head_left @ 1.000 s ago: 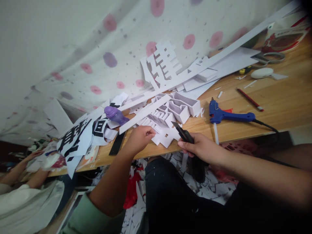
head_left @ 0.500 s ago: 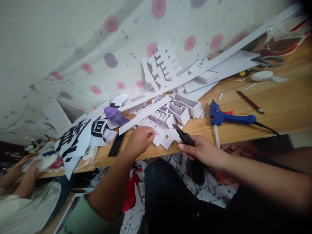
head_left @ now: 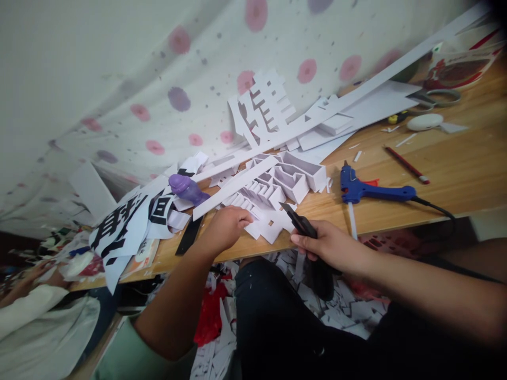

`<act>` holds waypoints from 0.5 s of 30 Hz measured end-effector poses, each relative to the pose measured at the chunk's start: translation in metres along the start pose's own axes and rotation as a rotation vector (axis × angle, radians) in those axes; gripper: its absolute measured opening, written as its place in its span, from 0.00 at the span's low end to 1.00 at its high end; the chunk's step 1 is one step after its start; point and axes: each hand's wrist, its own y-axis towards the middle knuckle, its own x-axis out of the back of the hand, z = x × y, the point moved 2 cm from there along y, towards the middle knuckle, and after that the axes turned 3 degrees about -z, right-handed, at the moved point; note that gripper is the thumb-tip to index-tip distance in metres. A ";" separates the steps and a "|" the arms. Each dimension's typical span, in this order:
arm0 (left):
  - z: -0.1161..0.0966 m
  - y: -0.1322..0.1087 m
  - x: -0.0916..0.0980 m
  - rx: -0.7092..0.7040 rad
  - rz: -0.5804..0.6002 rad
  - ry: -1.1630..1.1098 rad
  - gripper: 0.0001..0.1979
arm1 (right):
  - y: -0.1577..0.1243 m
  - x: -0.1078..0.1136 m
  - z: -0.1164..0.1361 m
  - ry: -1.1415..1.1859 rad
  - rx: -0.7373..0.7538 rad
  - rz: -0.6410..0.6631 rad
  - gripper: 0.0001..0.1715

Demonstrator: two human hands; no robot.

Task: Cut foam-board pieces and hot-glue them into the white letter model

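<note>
My left hand (head_left: 226, 228) rests on the front edge of a white foam-board character model (head_left: 277, 184) on the wooden table (head_left: 455, 169). Its fingers are curled and pinch the white piece's near edge. My right hand (head_left: 328, 244) is closed round a black utility knife (head_left: 299, 220). The blade points up and left toward the white model, just off the table's front edge. A long white foam strip (head_left: 233, 184) lies across the model.
A blue glue gun (head_left: 372, 190) with its cord lies right of the model. Beyond are a red pencil (head_left: 406, 163), scissors (head_left: 435, 97), a purple object (head_left: 186, 187), a black ruler (head_left: 188, 236) and printed black-character sheets (head_left: 119, 227). Another person's sleeve (head_left: 35, 322) is at the lower left. Scraps litter the floor.
My hands have barely moved; the left hand has settled slightly lower on the white piece. The other person's hands at the far left have shifted further left.
</note>
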 end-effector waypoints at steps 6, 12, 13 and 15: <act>0.003 0.001 0.002 -0.007 0.029 -0.014 0.10 | 0.000 0.001 0.000 0.001 -0.002 0.008 0.13; 0.004 0.002 0.002 -0.004 0.033 -0.029 0.10 | 0.001 0.001 -0.003 0.011 -0.001 0.011 0.14; 0.005 0.002 0.002 -0.001 0.035 -0.035 0.10 | 0.001 0.001 -0.004 0.013 -0.003 0.012 0.14; 0.006 0.002 0.001 0.010 0.034 -0.048 0.10 | 0.001 0.001 -0.004 0.012 -0.008 0.011 0.14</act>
